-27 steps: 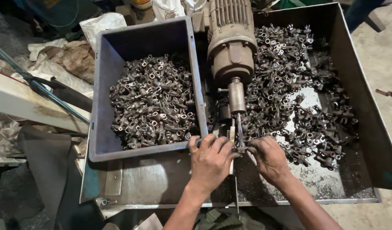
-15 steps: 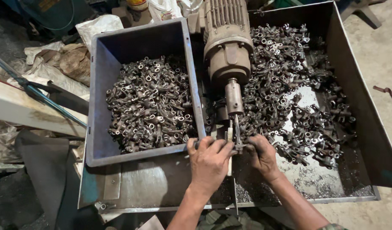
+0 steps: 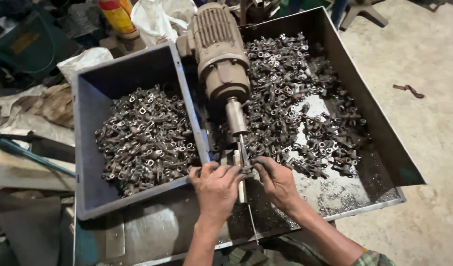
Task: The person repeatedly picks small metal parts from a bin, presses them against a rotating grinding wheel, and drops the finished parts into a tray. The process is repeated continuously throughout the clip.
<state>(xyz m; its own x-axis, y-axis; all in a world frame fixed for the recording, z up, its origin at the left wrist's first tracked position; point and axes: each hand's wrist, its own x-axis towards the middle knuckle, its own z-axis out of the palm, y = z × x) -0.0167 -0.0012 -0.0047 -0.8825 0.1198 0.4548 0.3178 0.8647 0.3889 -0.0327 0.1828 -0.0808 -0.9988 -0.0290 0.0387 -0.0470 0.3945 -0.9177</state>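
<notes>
Head view. An electric motor (image 3: 219, 54) is mounted over a large sheet-metal tray (image 3: 379, 133), with its shaft and a thin drill bit (image 3: 242, 150) directed toward the person. The left hand (image 3: 216, 187) and the right hand (image 3: 277, 182) are positioned together at the tip of the bit, both blackened with grime. The fingers of the left hand are curled and pressed together around a small dark metal part (image 3: 246, 169) at the bit; the part is almost wholly covered, so its shape cannot be determined. The fingertips of the right hand are closed against the same spot from the other side; whether they pinch the part or only steady it cannot be determined.

To the left of the motor, a grey plastic bin (image 3: 88, 143) is seated partly on the tray and is filled with a heap of small forged metal pieces (image 3: 145, 138) with ring-shaped ends. A second, looser pile of similar pieces (image 3: 295, 93) is spread across the right half of the tray, just beyond the right hand. Fine metal swarf (image 3: 349, 192) is scattered over the bare tray bottom near the front right corner. A thin rod (image 3: 251, 224) extends from beneath the hands to the front edge of the tray. On the concrete floor (image 3: 433, 148) to the right, a bent rusty piece (image 3: 408, 90) lies well apart from the tray.
</notes>
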